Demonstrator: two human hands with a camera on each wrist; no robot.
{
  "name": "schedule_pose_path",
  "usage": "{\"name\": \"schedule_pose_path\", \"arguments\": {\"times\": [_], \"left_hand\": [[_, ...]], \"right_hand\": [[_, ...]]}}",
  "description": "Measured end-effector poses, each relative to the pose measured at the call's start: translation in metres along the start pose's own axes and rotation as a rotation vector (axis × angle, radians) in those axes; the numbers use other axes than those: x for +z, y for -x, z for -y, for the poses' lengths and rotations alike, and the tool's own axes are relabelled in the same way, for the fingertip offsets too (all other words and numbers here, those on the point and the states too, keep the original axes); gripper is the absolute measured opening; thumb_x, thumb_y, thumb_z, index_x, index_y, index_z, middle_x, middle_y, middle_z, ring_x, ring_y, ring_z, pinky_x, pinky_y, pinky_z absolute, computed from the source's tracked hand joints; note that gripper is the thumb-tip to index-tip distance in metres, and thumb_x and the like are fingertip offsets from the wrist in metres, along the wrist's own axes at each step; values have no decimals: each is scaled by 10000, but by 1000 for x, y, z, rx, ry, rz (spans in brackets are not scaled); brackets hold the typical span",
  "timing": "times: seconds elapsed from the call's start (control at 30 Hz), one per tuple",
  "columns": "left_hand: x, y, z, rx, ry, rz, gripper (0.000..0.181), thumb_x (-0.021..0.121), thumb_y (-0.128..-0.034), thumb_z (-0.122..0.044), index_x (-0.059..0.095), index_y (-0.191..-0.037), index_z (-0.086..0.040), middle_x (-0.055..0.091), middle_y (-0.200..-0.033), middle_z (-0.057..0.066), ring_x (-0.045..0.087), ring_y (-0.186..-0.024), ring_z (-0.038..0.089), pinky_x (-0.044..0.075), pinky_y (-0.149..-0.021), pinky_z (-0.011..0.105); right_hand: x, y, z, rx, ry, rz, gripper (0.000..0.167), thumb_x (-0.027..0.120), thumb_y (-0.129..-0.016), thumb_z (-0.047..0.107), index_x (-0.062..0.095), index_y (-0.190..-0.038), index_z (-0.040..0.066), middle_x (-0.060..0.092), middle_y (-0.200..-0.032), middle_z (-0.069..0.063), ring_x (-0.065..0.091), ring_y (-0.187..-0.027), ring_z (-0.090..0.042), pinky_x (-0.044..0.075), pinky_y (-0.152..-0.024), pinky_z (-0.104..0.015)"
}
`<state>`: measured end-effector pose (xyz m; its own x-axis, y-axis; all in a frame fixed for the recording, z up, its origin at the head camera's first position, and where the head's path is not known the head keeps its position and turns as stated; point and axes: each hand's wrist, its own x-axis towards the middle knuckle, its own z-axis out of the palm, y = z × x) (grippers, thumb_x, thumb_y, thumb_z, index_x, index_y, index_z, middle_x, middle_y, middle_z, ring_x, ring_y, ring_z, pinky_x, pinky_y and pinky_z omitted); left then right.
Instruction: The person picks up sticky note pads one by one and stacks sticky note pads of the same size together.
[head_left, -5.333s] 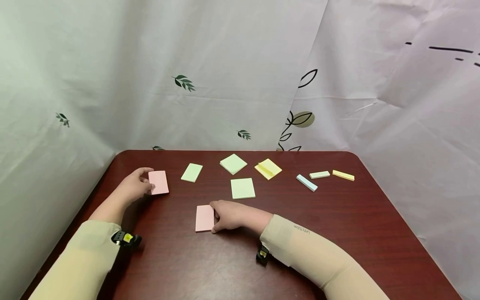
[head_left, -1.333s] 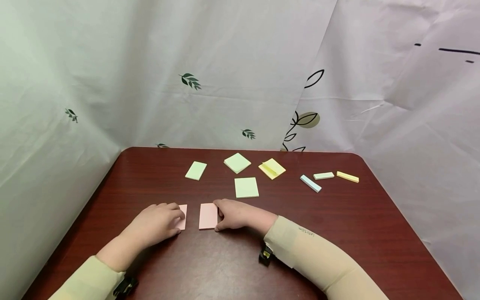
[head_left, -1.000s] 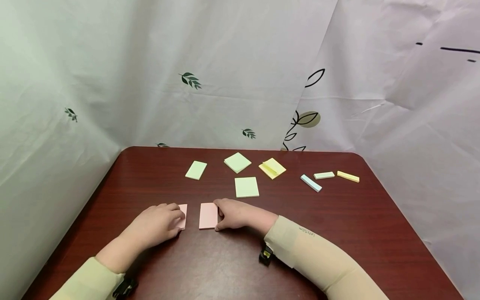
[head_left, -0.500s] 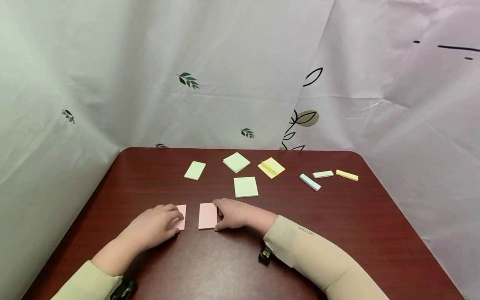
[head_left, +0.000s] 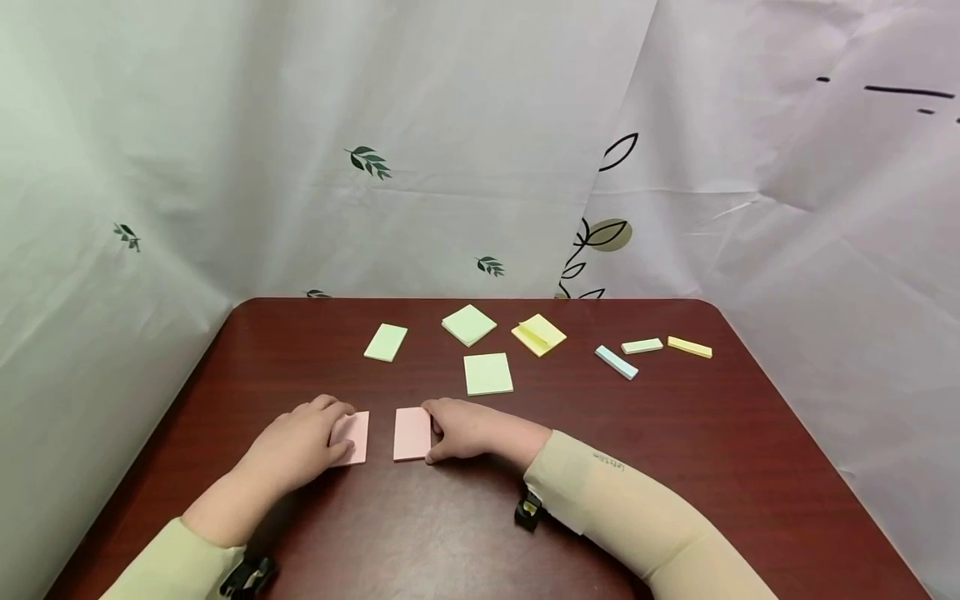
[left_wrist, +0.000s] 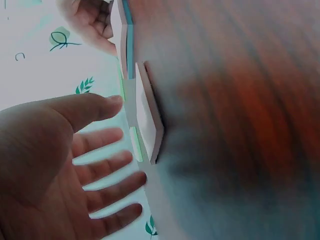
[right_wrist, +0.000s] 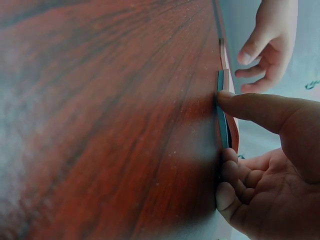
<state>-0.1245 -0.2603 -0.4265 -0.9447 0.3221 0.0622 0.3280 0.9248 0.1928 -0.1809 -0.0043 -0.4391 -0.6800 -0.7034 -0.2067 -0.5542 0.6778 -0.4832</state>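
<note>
Two pink sticky note pads lie side by side on the table, a narrow gap between them. My left hand (head_left: 296, 446) hovers at the outer edge of the left pink sticky note pad (head_left: 360, 437); in the left wrist view its fingers are spread, apart from that pad (left_wrist: 149, 112). With thumb and fingers, my right hand (head_left: 465, 429) pinches the right edge of the other pink sticky note pad (head_left: 412, 433). Both wrist views reveal a blue layer (right_wrist: 221, 115) under this right pad.
Farther back lie a small green pad (head_left: 386, 342), two square green pads (head_left: 468, 325) and a yellow pad (head_left: 543, 332) with a lifted sheet. Blue (head_left: 617, 362), pale green (head_left: 642, 346) and yellow (head_left: 690, 347) strips sit at the right. A patterned curtain (head_left: 450, 125) surrounds the table (head_left: 420, 533).
From the far left, my left hand has brought the left pink pad beside the right one. In the last half second its fingers have spread and drawn back left, uncovering more of it.
</note>
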Motion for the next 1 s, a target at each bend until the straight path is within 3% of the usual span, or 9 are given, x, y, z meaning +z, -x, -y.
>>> {"name": "schedule_pose_path", "arguments": {"times": [0.23, 0.37, 0.7, 0.9, 1.0], "left_hand": [[-1, -5, 9, -159, 98, 152, 635, 742, -855, -340, 545, -1325, 38, 516, -1288, 287, 496, -1170, 516, 439, -881, 629], [0, -7, 15, -191, 124, 205, 734, 760, -844, -370, 498, -1363, 76, 475, -1295, 319, 463, -1172, 542, 427, -899, 636], [-3, -8, 16, -151, 135, 223, 739, 823, -785, -375, 555, -1353, 14, 492, -1235, 279, 497, -1096, 495, 451, -855, 604], [-3, -8, 13, -173, 158, 209, 666, 836, -779, -323, 568, -1291, 8, 497, -1254, 297, 497, -1115, 513, 445, -862, 613], [-3, -7, 11, -194, 181, 192, 609, 835, -783, -275, 544, -1240, 3, 535, -1173, 260, 559, -1024, 446, 469, -816, 568]], "right_hand": [[0, 0, 0, 5, 8, 0, 372, 833, -774, 246, 513, -931, 137, 499, -764, 43, 471, -661, -82, 379, -590, -206], [0, 0, -1, 9, 6, -5, 372, 835, -771, 245, 514, -927, 142, 503, -764, 49, 478, -667, -79, 387, -597, -205], [-2, 0, 0, 29, 14, -3, 379, 845, -767, 251, 506, -902, 150, 509, -763, 58, 490, -673, -76, 399, -607, -208], [0, -2, -2, 22, 15, -6, 378, 845, -763, 247, 505, -896, 148, 508, -754, 61, 486, -665, -77, 393, -602, -205], [1, -2, -1, 19, 5, -5, 375, 844, -761, 238, 506, -892, 145, 506, -747, 61, 481, -657, -75, 388, -594, -204]]}}
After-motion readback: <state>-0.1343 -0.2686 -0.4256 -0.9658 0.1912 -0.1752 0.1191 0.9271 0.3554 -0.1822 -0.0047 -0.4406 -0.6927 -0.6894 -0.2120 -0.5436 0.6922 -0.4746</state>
